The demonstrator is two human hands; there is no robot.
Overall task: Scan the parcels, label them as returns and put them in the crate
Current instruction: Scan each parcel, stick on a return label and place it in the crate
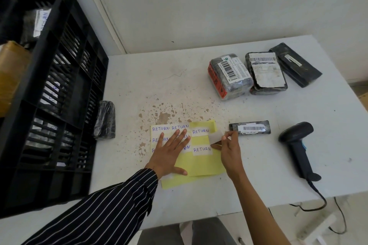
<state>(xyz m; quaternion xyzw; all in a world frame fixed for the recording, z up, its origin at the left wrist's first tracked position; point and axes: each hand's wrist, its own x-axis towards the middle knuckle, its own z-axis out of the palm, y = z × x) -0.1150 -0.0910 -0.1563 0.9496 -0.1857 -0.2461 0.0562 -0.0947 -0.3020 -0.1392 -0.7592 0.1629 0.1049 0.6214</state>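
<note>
- The left hand (pixel 169 153) lies flat on the yellow label sheet (pixel 201 163), fingers (pixel 180 135) spread, pressing it to the bench (pixel 139 85).
- The right hand (pixel 229 151) is at the sheet's right edge, its fingers pinching a white label (pixel 215 137).
- A small barcoded parcel (pixel 250 127) lies just right of the sheet, with the scanner (pixel 296 145) further right.
- The black crate (pixel 59 89) stands left of the sheet.
</note>
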